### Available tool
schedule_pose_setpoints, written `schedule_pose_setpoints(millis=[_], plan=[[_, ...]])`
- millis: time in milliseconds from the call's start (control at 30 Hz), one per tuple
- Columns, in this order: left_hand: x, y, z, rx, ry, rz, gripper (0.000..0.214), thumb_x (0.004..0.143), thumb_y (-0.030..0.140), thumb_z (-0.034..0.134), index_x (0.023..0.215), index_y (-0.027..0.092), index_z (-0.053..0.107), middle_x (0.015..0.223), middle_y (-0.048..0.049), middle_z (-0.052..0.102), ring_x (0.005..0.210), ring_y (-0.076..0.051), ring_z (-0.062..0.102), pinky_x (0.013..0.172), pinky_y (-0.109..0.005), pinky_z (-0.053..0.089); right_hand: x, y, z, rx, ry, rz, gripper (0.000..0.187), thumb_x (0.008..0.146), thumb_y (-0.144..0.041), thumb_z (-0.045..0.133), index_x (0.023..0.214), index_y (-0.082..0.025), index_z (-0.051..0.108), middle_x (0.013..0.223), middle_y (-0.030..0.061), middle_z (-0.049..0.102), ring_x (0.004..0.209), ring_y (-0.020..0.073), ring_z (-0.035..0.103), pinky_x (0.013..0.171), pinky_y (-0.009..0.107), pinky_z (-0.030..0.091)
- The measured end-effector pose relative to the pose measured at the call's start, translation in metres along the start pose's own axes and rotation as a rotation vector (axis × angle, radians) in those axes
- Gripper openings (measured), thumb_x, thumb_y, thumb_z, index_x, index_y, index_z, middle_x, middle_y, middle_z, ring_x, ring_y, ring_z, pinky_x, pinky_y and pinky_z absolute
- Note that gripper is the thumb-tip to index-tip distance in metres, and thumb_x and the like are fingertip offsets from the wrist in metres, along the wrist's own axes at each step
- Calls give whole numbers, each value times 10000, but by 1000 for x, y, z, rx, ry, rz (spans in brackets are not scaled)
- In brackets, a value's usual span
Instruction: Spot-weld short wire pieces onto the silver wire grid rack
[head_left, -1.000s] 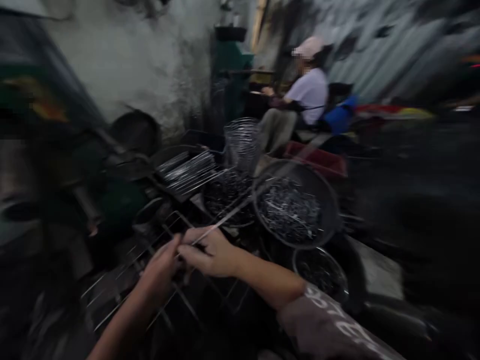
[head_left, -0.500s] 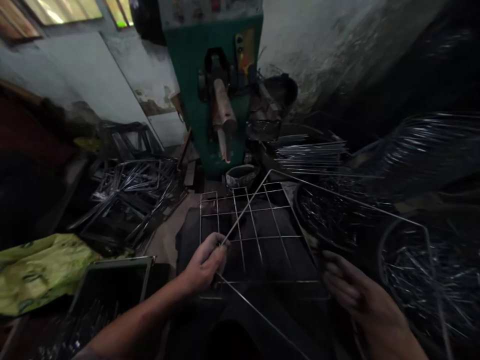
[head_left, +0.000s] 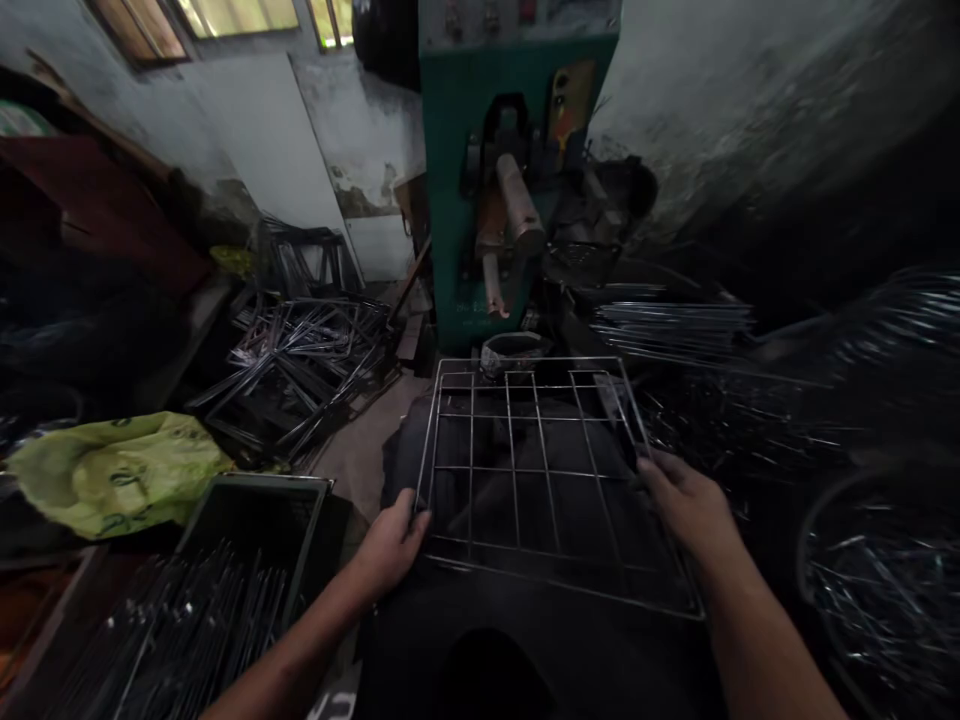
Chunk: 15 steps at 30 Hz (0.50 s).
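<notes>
A square wire grid lies flat over my lap, its far edge toward a green machine. My left hand grips the grid's near left corner. My right hand holds its right edge, fingers curled on the frame wire. The machine's metal arm juts out above the grid's far side.
A pile of bent wire frames lies on the floor at left, beside a yellow-green plastic bag. A dark tray of straight rods sits at lower left. A bundle of wires and a round basin of small wire pieces are at right.
The view swung from the right side to the machine. The loose wire frame held by my left hand is gone, and both hands now hold the grid's edges.
</notes>
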<state>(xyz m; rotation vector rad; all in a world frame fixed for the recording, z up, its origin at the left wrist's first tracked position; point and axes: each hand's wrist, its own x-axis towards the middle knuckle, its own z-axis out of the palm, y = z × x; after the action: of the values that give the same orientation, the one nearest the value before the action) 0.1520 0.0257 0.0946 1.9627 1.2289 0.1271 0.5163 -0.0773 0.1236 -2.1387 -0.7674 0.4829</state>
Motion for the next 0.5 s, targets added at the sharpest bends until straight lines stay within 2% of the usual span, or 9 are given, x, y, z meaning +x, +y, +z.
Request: schedule_pose_setpoints(millis=[67, 167, 333, 500], plan=[[5, -3, -8, 227, -68, -31, 228, 924, 350, 344, 816, 196, 472, 731, -38, 595, 704, -172, 577, 666, -272, 381, 6, 11, 9, -123, 24, -101, 561, 663, -556, 450, 935, -131, 694, 905, 137, 677, 933, 321, 623, 860, 432, 494], [16, -5, -16, 413, -131, -27, 288, 941, 353, 333, 786, 196, 518, 769, -53, 634, 768, -191, 611, 695, -279, 372, 6, 24, 16, -270, 59, -160, 573, 732, -514, 383, 1015, -126, 695, 902, 134, 680, 911, 297, 637, 832, 400, 507], [30, 0, -21, 287, -65, 36, 269, 909, 369, 396, 733, 187, 489, 694, -23, 580, 683, -151, 560, 637, -252, 346, 4, 31, 12, -381, 75, -201, 586, 786, -472, 359, 1136, -111, 660, 941, 128, 676, 909, 287, 636, 813, 384, 510], [32, 10, -28, 115, 1, 129, 327, 910, 417, 370, 701, 187, 471, 642, 12, 510, 610, -115, 486, 604, -233, 331, 8, 35, 0, -453, 74, -125, 583, 774, -490, 366, 1125, -138, 670, 753, 105, 657, 719, 288, 627, 640, 377, 504]])
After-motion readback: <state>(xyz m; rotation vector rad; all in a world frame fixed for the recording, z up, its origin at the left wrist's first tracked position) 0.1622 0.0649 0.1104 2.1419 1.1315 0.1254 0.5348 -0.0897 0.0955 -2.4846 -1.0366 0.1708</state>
